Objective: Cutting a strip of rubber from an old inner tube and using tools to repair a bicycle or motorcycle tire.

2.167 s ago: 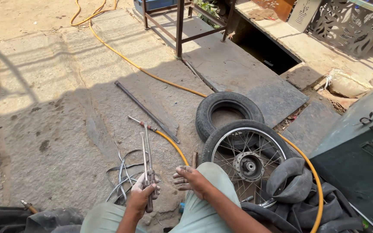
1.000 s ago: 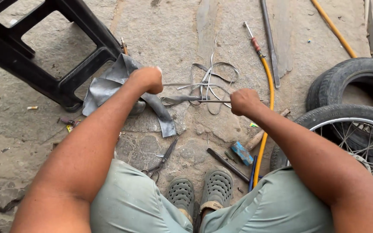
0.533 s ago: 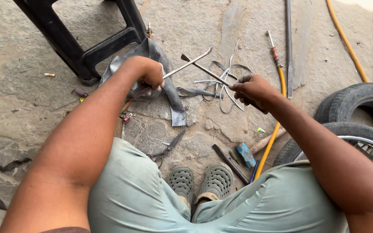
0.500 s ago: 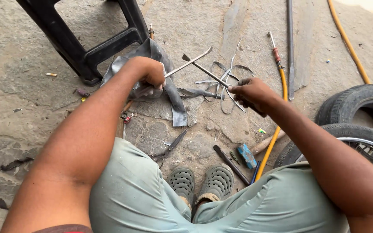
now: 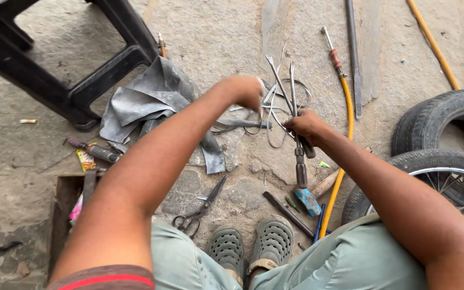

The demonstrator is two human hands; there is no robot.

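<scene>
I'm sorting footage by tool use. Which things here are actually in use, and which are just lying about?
In use:
right hand gripping the long metal tools
left hand at their tips

Lying about:
scissors
grey rubber sheet
yellow hose
spoked wheel
spare tyre
black stool

**A:** any packaging or labels lying around? no signs or screens that I can spot from here

**B:** barely any. There's a small flat wrapper point(image 5: 85, 159) on the concrete, yellow with red and green print, just beside the dark-handled screwdriver point(image 5: 93, 151) and near the edge of the shallow wooden tray point(image 5: 60, 215).

**A:** what about that pink thing?

**B:** yeah, a pink packet point(image 5: 75, 208) poking up inside that tray, mostly hidden by the person's arm, can't tell its shape. Also a little yellow-green scrap point(image 5: 324, 164) on the ground by the yellow hose point(image 5: 345, 123), too small to say if it's a label.
</scene>
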